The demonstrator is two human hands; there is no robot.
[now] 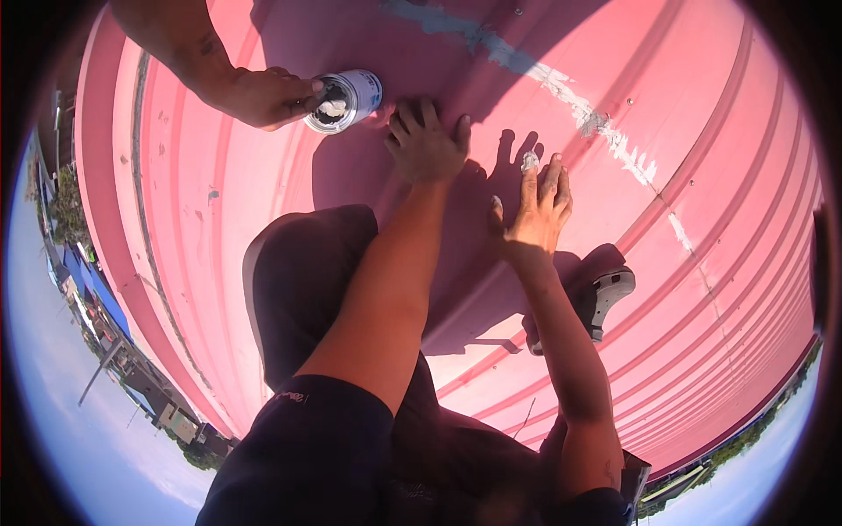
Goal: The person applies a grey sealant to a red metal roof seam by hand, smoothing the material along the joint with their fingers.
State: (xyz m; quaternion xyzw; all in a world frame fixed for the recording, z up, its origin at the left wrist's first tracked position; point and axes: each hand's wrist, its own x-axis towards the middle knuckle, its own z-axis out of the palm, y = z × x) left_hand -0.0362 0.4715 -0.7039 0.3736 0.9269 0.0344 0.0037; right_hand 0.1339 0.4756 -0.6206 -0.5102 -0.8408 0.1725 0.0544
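Observation:
My left hand rests with fingers spread on the pink corrugated metal roof, in a shaded patch. To its right, my right hand is held over the roof, its fingers stretched out and apart. White paste coats the tip of one finger and a bit of the thumb; otherwise that hand holds nothing. Beyond it, a rough streak of white paste runs along a seam in the sheets. Left of my left hand, a co-worker's hand grips the rim of an opened can with white paste inside.
Raised ribs and screw heads cross the sloping roof. My foot in a grey-white clog stands right of my right forearm, and my bent knee in dark cloth is at the left. Past the roof edge, buildings and trees lie far below.

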